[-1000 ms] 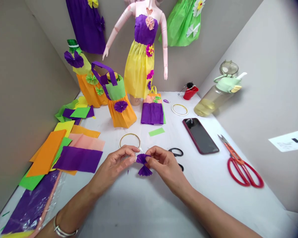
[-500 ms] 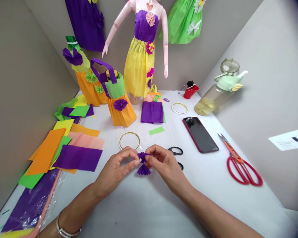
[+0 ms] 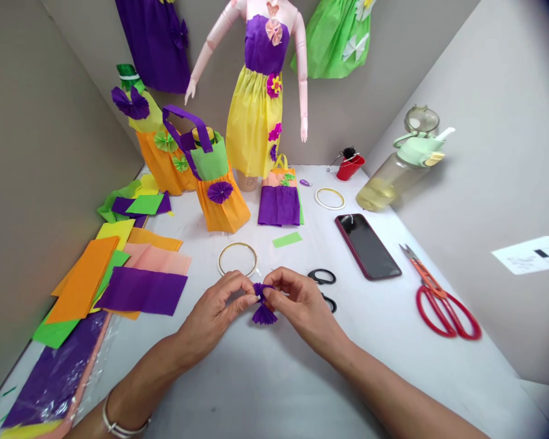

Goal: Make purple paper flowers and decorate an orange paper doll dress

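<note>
A small purple pleated paper bow (image 3: 264,314) is held between my two hands, its lower fan spread out below the fingertips. My left hand (image 3: 222,308) pinches its upper part from the left. From the right, my right hand (image 3: 297,305) pinches the same upper part, thumb and forefinger over it, covering some of the pleats. Just behind my hands lies a roll of double-sided tape (image 3: 238,245). Black-handled scissors (image 3: 322,276) lie partly hidden behind my right hand. A light green paper strip (image 3: 287,239) rests further back on the table.
Coloured paper sheets (image 3: 141,290) are piled at the left. A phone (image 3: 368,247), red scissors (image 3: 446,305) and a tilted bottle (image 3: 393,177) are at the right. Paper-dressed bottles (image 3: 223,204), a small bag (image 3: 279,205) and a mannequin (image 3: 256,116) stand at the back.
My right thumb and forefinger have shifted slightly left over the bow's upper part, covering more of it. The whole view has moved a little.
</note>
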### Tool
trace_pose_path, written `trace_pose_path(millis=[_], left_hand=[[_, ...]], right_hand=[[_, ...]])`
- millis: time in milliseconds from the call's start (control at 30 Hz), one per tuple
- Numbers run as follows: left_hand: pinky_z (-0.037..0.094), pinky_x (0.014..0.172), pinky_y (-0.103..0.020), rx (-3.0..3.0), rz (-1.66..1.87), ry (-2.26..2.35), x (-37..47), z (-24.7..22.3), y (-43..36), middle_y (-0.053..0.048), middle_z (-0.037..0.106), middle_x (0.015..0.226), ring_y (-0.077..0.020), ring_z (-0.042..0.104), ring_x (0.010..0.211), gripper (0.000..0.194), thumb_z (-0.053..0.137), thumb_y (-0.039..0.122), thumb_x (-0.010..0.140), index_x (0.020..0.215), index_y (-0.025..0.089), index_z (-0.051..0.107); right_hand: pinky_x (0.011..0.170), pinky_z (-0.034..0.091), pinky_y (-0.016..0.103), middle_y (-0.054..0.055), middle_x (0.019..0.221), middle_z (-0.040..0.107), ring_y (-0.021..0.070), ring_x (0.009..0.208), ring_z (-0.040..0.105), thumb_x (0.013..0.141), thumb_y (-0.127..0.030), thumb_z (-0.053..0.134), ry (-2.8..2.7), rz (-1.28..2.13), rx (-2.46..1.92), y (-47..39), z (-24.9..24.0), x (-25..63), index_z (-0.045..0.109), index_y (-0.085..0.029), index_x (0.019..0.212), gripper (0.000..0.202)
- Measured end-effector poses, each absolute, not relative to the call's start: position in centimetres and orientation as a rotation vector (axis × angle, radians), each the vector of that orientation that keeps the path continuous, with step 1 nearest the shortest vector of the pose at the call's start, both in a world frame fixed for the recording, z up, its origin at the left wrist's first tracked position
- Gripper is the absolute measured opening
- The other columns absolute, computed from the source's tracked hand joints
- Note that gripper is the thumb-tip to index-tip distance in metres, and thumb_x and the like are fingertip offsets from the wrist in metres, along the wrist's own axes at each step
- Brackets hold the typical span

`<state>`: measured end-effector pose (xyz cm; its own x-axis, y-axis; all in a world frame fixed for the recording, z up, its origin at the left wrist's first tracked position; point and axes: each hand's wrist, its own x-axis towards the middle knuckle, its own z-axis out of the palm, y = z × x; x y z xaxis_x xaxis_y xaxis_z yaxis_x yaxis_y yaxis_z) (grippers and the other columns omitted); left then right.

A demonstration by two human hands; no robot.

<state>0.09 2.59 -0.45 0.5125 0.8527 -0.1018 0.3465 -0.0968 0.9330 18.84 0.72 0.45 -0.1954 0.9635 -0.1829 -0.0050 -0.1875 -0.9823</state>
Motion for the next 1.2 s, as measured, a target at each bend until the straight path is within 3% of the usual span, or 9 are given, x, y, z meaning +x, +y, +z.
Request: trace_pose_path(millis=[267, 433, 500, 767, 1200], left_hand=[[0.038, 0.085, -0.028, 1.734, 0.606, 1.045, 0.01, -0.47, 2.39, 0.002, 0.054, 0.088, -0.0166, 0.054, 0.09, 0.025, 0.048, 0.042, 0.097, 0.081, 0.023, 0.055], [0.036, 0.097, -0.028, 1.706, 0.694, 1.098, -0.04, -0.19, 2.34, 0.0, 0.056, 0.113, -0.0176, 0.052, 0.111, 0.019, 0.049, 0.038, 0.096, 0.085, 0.024, 0.056], [0.037, 0.097, -0.028, 1.672, 0.691, 1.082, 0.01, -0.01, 2.3, 0.0, 0.057, 0.116, -0.0174, 0.054, 0.111, 0.019, 0.05, 0.038, 0.096, 0.084, 0.024, 0.056], [0.041, 0.088, -0.026, 1.689, 0.646, 1.049, 0.42, 0.03, 2.23, 0.001, 0.059, 0.095, -0.0162, 0.057, 0.096, 0.022, 0.053, 0.038, 0.095, 0.08, 0.022, 0.056], [0.041, 0.087, -0.029, 1.782, 0.603, 1.045, 0.31, -0.1, 2.31, -0.001, 0.059, 0.093, -0.0178, 0.055, 0.093, 0.025, 0.05, 0.04, 0.096, 0.08, 0.022, 0.055]], right_hand=[[0.059, 0.043, 0.024, -0.002, 0.07, 0.056, 0.0113, 0.064, 0.049, 0.084, -0.026, 0.062, -1.223, 1.502, -1.23, 0.58, 0.56, 18.78, 0.061, -0.017, 0.08, 0.01], [0.057, 0.041, 0.024, -0.002, 0.068, 0.056, 0.0108, 0.061, 0.048, 0.084, -0.027, 0.062, -1.21, 1.498, -1.259, 0.67, 0.64, 18.81, 0.06, -0.017, 0.08, 0.011], [0.057, 0.041, 0.024, -0.002, 0.068, 0.056, 0.0108, 0.061, 0.048, 0.084, -0.027, 0.061, -1.224, 1.487, -1.266, 0.66, 0.71, 18.78, 0.061, -0.017, 0.08, 0.011], [0.058, 0.042, 0.023, -0.003, 0.069, 0.055, 0.0109, 0.063, 0.049, 0.084, -0.025, 0.061, -1.233, 1.487, -1.241, 0.68, 0.43, 18.77, 0.061, -0.017, 0.08, 0.009], [0.059, 0.043, 0.024, -0.003, 0.07, 0.056, 0.0111, 0.064, 0.053, 0.084, -0.021, 0.059, -1.28, 1.484, -1.252, 0.46, 0.79, 18.64, 0.062, -0.018, 0.08, 0.006]])
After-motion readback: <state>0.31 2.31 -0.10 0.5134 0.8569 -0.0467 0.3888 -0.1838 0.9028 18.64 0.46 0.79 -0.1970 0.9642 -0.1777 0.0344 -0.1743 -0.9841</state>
